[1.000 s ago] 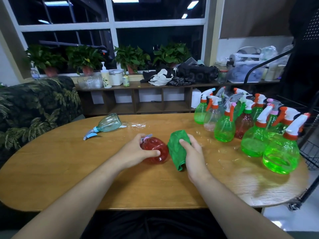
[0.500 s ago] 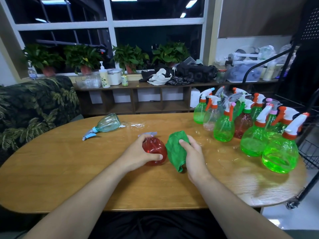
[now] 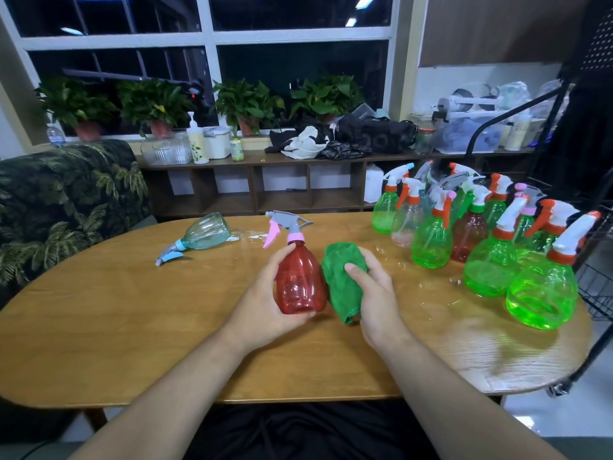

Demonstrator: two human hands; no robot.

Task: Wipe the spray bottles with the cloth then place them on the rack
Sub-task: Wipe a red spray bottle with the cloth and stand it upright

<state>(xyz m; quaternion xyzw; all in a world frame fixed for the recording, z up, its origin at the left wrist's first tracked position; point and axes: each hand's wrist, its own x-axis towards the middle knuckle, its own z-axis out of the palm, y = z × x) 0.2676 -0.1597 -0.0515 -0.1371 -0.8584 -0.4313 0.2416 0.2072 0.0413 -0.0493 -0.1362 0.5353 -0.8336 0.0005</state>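
Fingers (image 3: 282, 260) of the left hand (image 3: 262, 303) are curling round the centre-frame bottle (image 3: 300, 283), the right hand (image 3: 378, 293) is clutching the cloth (image 3: 338, 283); hard rubbing is probably risking a slip.

held bottle (image 3: 300, 283): stood upright in my left hand (image 3: 265, 310), over the table (image 3: 132, 327) middle
cloth (image 3: 340, 280): was in my right hand (image 3: 374, 293), touching held bottle's right side
lying bottle (image 3: 202, 232): lay on table, behind-left of my hands
bottle cluster (image 3: 431, 247): stood on table's right end
rack (image 3: 597, 287): stood right of table
shelf (image 3: 282, 180): ran behind table
sofa (image 3: 66, 200): sat left of table
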